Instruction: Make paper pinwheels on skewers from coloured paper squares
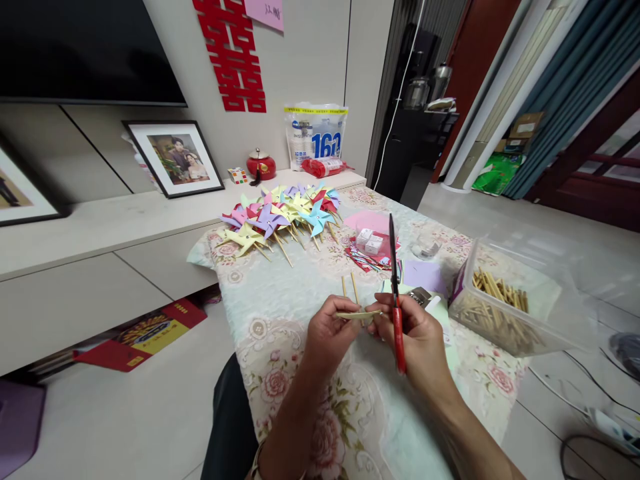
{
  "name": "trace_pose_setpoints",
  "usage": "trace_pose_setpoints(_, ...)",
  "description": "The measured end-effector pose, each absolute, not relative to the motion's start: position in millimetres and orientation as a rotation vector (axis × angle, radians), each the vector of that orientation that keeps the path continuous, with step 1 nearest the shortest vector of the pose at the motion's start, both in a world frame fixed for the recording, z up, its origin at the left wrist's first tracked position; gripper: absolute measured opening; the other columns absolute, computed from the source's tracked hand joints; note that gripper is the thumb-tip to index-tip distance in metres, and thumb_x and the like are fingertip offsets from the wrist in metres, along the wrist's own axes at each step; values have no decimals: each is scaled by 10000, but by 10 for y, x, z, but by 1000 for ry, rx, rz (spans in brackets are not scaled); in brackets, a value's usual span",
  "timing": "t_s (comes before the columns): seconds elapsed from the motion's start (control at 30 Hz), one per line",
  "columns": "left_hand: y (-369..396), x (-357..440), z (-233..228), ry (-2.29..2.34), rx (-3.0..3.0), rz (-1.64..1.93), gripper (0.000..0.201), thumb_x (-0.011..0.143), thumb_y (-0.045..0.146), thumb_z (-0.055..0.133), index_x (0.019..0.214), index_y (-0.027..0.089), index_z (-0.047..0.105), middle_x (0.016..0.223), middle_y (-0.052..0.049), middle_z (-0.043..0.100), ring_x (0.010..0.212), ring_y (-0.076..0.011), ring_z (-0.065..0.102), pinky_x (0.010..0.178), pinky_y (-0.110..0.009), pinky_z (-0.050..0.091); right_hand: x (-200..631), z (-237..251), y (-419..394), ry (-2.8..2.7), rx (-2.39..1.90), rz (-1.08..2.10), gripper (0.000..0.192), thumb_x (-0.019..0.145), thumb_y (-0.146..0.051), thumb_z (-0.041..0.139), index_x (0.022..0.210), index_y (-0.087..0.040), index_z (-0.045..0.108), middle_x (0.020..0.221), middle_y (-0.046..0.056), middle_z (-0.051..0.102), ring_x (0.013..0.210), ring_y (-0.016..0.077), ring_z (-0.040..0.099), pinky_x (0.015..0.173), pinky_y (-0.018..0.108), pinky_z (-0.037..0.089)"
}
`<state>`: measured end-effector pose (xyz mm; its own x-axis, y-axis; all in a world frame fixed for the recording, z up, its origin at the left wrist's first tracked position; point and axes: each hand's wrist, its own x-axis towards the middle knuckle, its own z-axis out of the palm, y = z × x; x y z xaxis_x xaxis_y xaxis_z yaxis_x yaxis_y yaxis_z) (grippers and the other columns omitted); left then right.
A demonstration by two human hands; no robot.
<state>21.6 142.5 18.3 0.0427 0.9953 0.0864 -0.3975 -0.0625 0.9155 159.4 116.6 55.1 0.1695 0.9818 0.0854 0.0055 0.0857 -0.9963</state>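
The left hand pinches one end of a thin wooden stick, held level above the surface. The right hand grips the other end of the stick together with a pair of red-handled scissors, blades upright and closed as far as can be seen. Both hands are clenched on their loads. In my judgement, the step in hand is readying one stick for assembly, possibly trimming it. Two loose sticks lie just beyond the hands; a clear tub of sticks stands to the right, and finished paper pinwheels are heaped at the far end. The next move would call for a steady left-hand pinch and the blades opened squarely across the stick.
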Motion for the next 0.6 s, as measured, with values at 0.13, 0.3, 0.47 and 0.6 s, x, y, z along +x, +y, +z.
trace_pose_setpoints(0.13,1427,215,139,824,773,1277,237,722,268,763,918,176,668,668,20,630,515,-106,533,518,-232,415,1677,713,1186,-1078,-1121,1185,372,676,-395,853,938,-191,685,833,40,750,611,152,667,623,287,574)
trace_pose_setpoints(0.3,1409,194,158,653,609,945,471,840,566,636,1023,132,664,744,-53,658,511,-123,558,441,-233,407,1725,852,1195,-1225,-1014,1373,308,704,-390,842,901,-195,707,840,39,756,614,156,684,620,299,592)
trace_pose_setpoints(0.47,1380,118,227,497,585,858,416,815,386,753,1157,164,674,862,-69,688,628,-118,614,474,-187,398,1727,851,1224,-1337,-983,1479,301,714,-390,842,912,-187,742,912,64,771,658,176,708,664,328,616)
trace_pose_setpoints(0.6,1383,88,218,453,577,965,410,742,246,828,1112,158,674,889,-68,707,727,-136,656,622,-205,489,1713,811,1242,-1207,-1060,1346,374,675,-390,870,958,-195,723,970,74,779,683,173,711,696,327,617)
